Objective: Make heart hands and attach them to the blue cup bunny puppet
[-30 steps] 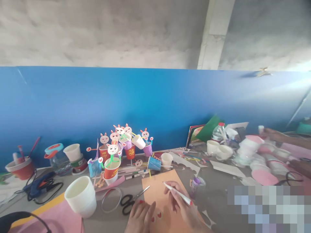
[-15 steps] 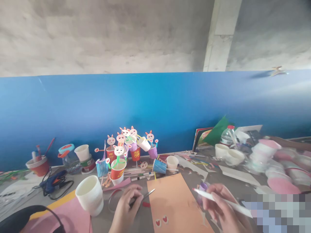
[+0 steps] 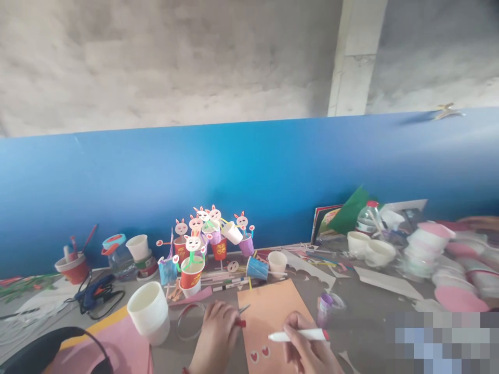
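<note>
My right hand (image 3: 302, 345) grips a white marker (image 3: 290, 336) above the orange paper (image 3: 268, 304). The marker's white end points left and its red end right. My left hand (image 3: 218, 332) is closed at the paper's left edge, a small red marker cap (image 3: 240, 323) at its fingertips. A pointed metal blade (image 3: 244, 308) sticks out behind these fingers; the rest of that tool is hidden. Two small cutouts with red hearts (image 3: 254, 357) lie on the paper near my right hand. A roll of clear tape (image 3: 190, 322) rests left of my left hand.
Rabbit-faced paper cups (image 3: 192, 272) cluster behind the paper. White cups (image 3: 148, 311) stand on the left, near a blue glue gun (image 3: 93, 293) and pink paper (image 3: 105, 345). A purple-topped container (image 3: 324, 306) is right of the paper. Stacked cups (image 3: 427, 244) crowd the right side.
My right hand has moved left over the paper, and the marker's red end now points right instead of left. My left hand has reached the red cap that lay on the table.
</note>
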The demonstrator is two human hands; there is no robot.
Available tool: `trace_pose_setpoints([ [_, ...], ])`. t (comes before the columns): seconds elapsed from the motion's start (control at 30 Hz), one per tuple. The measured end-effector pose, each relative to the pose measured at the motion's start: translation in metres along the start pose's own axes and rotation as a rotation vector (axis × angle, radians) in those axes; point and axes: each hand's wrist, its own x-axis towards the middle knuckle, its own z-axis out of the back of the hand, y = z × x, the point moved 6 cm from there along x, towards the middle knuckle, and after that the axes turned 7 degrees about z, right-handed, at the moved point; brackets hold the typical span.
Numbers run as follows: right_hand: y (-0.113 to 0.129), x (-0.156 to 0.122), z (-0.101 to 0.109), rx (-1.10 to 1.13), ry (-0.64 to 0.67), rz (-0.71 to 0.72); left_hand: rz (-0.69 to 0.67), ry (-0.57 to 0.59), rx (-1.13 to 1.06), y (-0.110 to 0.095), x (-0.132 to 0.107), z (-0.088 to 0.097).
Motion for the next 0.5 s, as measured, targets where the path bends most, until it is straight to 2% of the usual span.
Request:
trace_pose_setpoints([
  [0.17, 0.015, 0.003, -0.014, 0.066, -0.042, 0.038, -0.122, -0.095, -0.279, -0.011, -0.013, 0.015],
  [0.27, 0.016, 0.004, -0.022, 0.087, -0.043, 0.069, -0.170, -0.141, -0.380, -0.016, -0.018, 0.020],
  [0.5, 0.014, 0.003, -0.031, 0.076, -0.026, 0.049, -0.247, -0.055, -0.391, -0.023, -0.022, 0.018],
])
